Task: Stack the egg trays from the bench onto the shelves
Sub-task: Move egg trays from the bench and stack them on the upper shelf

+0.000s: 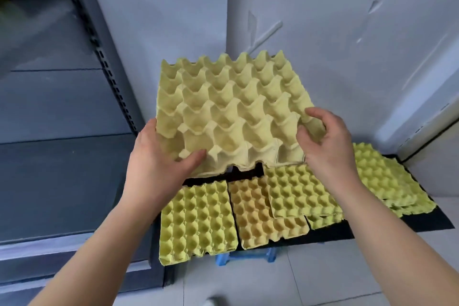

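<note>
A pale yellow egg tray [231, 112] is held up in the middle of the frame, cups facing the camera and its far edge tilted toward the grey wall [347, 20]. The left hand [159, 164] grips its lower left corner: the thumb lies across the top of the cups, and the other fingers are hidden beneath the tray. The right hand [327, 146] takes the lower right corner, fingers curled over the edge and the thumb pressed against a cup wall.

Directly below, in the lower centre, is the black bench [422, 221], which carries more trays. A yellow tray [196, 221] lies at its left end, with an orange-tinted tray [253, 216] just beside it. Another yellow tray [298, 191] overlaps the orange-tinted one's right side. A loose stack of yellow trays [387, 181] sits at the right end.

Dark grey shelves [62, 107] fill the left of the frame, with a slotted upright [99, 52] at their edge. A blue support [246, 254] shows under the bench, above pale floor tiles [323, 276].
</note>
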`<move>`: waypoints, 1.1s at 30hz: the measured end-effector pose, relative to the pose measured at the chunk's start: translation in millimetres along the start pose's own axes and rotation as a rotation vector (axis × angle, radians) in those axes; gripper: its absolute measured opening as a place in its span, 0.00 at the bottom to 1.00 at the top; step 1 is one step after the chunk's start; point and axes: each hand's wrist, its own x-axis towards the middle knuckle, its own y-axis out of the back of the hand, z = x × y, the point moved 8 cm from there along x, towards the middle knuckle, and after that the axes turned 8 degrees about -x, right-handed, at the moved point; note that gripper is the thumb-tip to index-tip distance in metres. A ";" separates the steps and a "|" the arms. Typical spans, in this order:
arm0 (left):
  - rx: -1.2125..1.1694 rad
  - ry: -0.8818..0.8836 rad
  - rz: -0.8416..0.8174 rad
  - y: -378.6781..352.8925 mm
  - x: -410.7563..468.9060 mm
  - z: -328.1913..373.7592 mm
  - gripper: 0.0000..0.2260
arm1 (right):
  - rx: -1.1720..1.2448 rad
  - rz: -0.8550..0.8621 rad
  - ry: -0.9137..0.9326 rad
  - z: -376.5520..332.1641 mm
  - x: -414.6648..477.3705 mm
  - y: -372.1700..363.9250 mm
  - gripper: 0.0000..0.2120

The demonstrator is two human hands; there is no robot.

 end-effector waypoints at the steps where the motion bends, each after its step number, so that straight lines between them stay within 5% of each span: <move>1: 0.004 -0.023 0.028 12.0 -5.8 12.4 0.33 | 0.004 0.023 0.017 -12.8 -2.9 12.5 0.16; 8: -0.062 -0.126 0.148 93.1 -42.4 82.7 0.38 | 0.016 0.151 0.105 -101.0 -24.4 90.2 0.17; 15: -0.117 -0.228 0.281 186.1 -52.0 121.3 0.33 | 0.112 0.203 0.175 -192.1 -33.8 115.9 0.20; 20: -0.116 -0.254 0.409 270.9 -45.1 108.2 0.40 | 0.165 0.191 0.252 -274.1 -47.3 85.1 0.18; 33: -0.086 -0.245 0.481 502.6 24.8 35.0 0.40 | 0.198 0.122 0.307 -481.8 -68.8 -56.9 0.17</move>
